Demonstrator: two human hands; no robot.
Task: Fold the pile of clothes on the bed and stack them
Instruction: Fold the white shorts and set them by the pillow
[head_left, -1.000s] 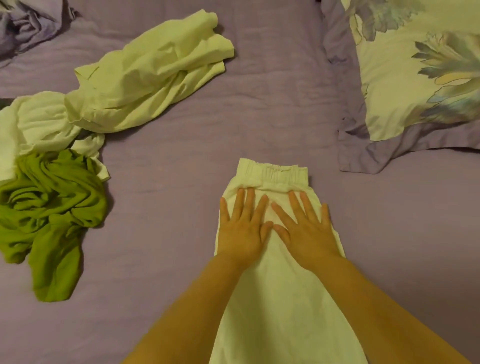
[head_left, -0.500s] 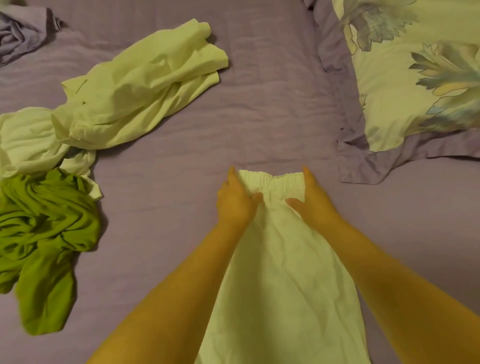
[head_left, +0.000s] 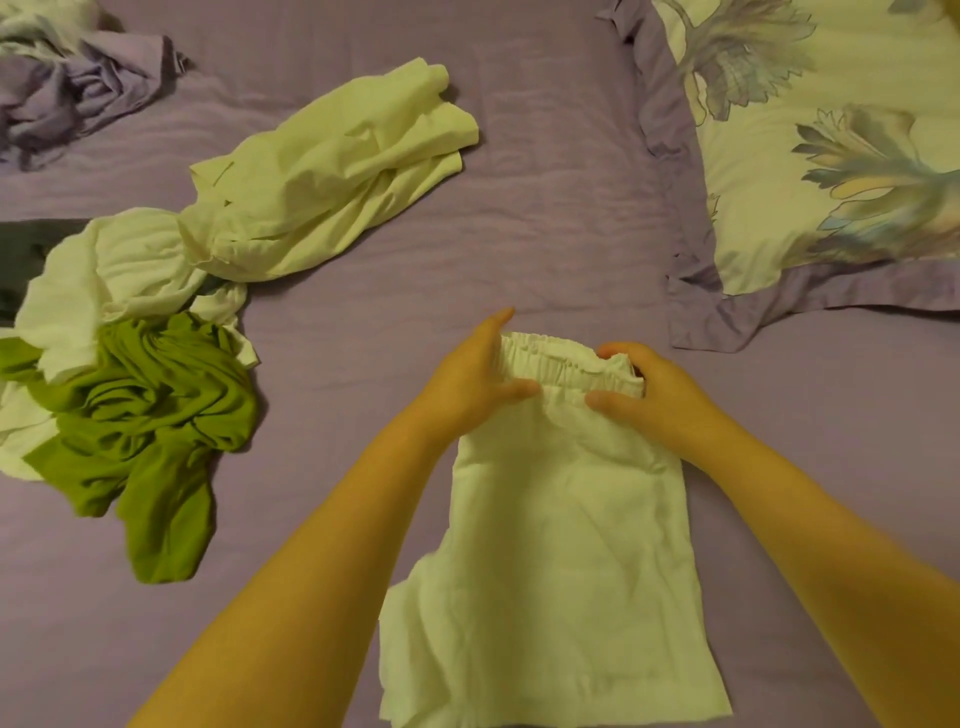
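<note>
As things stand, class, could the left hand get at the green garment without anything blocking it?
Probably yes: bare sheet lies between the left hand and the green garment. But it now grips the white shorts by their waistband, so must let go first.

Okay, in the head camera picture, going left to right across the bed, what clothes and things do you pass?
Green garment → pale yellow-green garment → left hand → elastic waistband of the white shorts → right hand → floral pillow.
</note>
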